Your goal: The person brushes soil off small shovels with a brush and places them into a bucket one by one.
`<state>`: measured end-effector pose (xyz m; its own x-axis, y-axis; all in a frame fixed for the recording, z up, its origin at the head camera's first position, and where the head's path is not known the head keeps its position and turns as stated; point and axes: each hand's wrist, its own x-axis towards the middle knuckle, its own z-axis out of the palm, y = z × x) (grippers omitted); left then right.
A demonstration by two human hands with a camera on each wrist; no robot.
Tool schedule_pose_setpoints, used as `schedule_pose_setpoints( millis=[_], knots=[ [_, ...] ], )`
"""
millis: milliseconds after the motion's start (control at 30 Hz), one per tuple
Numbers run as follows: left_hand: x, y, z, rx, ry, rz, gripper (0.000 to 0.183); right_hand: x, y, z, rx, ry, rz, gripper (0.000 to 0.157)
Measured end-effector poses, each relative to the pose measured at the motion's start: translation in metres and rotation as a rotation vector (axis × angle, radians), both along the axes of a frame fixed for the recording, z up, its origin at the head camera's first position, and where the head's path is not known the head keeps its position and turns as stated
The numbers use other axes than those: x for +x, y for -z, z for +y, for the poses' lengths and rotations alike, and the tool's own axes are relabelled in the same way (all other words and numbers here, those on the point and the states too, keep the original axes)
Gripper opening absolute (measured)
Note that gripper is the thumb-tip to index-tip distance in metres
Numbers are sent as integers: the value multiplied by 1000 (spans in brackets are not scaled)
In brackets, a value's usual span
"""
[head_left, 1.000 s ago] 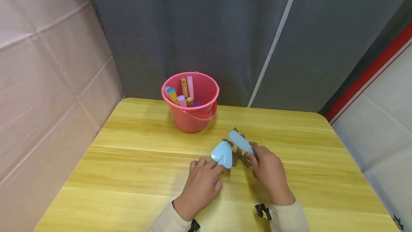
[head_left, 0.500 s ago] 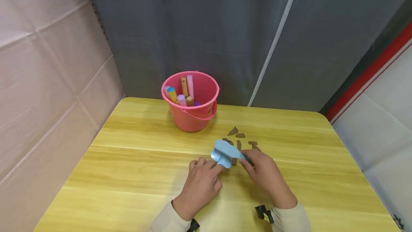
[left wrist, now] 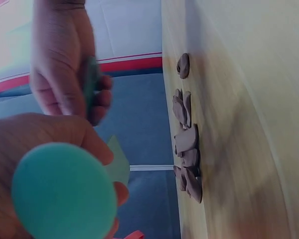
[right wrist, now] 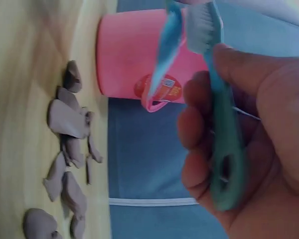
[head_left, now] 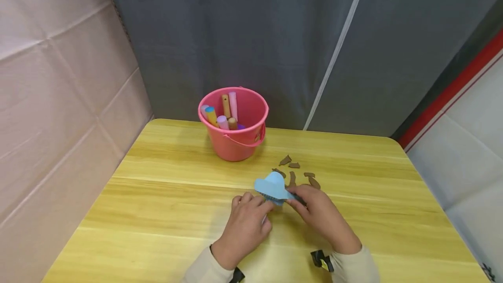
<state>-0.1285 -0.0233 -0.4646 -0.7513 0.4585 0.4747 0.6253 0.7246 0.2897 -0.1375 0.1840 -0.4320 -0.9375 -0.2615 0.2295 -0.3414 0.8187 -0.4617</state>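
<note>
My left hand (head_left: 244,228) grips the handle of a small light-blue toy shovel (head_left: 277,177), its round handle end large in the left wrist view. My right hand (head_left: 328,217) holds a light-blue brush (head_left: 271,189) with a dark green handle and white bristles (right wrist: 199,27). In the head view the brush lies across the shovel blade and hides part of it. The right wrist view has the bristles facing the blade (right wrist: 168,42), close beside it. Several brown, irregular clay-like pieces (head_left: 292,178) lie on the table beyond both tools.
A pink bucket (head_left: 232,145) stands near the table's far edge, left of the brown pieces. Inside it are several handles (head_left: 233,106) in pink, yellow and brown. The wooden tabletop (head_left: 165,195) ends at a grey curtain (head_left: 235,34); pale sheets (head_left: 63,99) hang at the sides.
My right hand has brought the brush left from above the brown pieces onto the shovel blade, then slightly nearer me along it. My left hand and the shovel have stayed in place.
</note>
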Motion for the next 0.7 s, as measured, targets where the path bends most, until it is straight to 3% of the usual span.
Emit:
schedule_pose_setpoints(
  millis=[200,400,500,600,700],
  knots=[
    [2,-1,1,13,-4,4,25,-1,3,3,50,195,105,19],
    [2,1,0,6,-4,5,23,-1,3,0,-55,-1,-1,19],
    [-1,-3,-2,28,36,-10,24,-1,4,4,-35,87,29,19],
    [-8,-21,-11,40,87,-88,24,-1,5,16,-25,236,107,19],
    [-24,-57,-27,20,92,-153,29,1,4,31,-36,309,156,20]
  ],
)
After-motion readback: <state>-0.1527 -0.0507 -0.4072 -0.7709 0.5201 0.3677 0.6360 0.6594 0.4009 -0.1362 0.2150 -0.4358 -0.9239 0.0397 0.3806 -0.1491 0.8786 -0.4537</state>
